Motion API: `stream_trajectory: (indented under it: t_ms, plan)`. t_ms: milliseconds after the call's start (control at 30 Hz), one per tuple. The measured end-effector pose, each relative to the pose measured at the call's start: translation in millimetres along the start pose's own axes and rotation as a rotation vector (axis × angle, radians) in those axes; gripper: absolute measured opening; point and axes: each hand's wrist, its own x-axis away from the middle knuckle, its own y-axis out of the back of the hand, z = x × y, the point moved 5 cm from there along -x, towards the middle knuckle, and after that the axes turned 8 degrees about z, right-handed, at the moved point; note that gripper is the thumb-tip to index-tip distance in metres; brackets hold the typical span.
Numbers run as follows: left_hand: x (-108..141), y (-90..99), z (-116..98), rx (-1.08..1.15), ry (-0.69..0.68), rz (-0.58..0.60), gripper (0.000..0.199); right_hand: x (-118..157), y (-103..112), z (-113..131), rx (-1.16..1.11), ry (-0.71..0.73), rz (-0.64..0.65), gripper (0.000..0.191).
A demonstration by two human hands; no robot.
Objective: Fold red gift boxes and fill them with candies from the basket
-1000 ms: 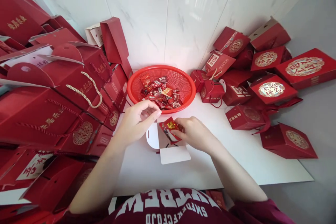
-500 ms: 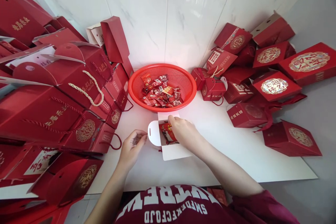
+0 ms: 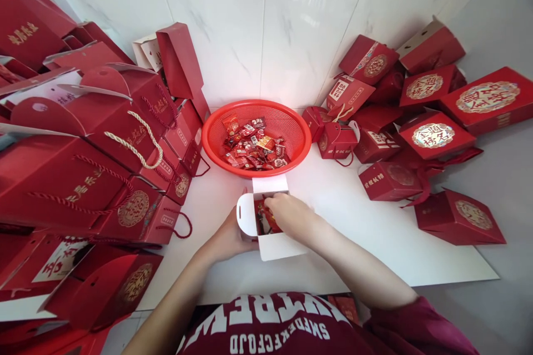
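Observation:
An open gift box with white inner flaps stands in front of me, red wrapped packets showing inside. My left hand wraps the box's left side, its fingertips hidden behind the rounded handle flap. Into the box's opening reaches my right hand, fingers curled together over the packets; what lies under them is hidden. Just behind the box, a red plastic basket holds many small wrapped sweets.
Stacked red gift boxes with rope handles crowd the left side. More red boxes are piled at right, one small box near the basket. A tiled wall rises behind the white table.
My left hand has moved right and around the box's left side. My right hand has gone deeper into the box. The box has shifted slightly.

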Motion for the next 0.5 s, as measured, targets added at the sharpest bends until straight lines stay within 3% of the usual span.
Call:
stream_trajectory:
  t_ms: [167,367,500]
  plan:
    - [-6,-0.9,-9,-0.045,-0.054,0.005,0.077,11,11,3,0.099,-0.011,-0.011,0.033]
    - [-6,-16.8,5,-0.086,-0.052,-0.076,0.099,-9,-18,2,0.1,0.184,0.179,0.023]
    - [-15,-29.4,9,-0.047,0.005,-0.044,0.09,-17,-23,1,0.115,0.278,0.196,0.021]
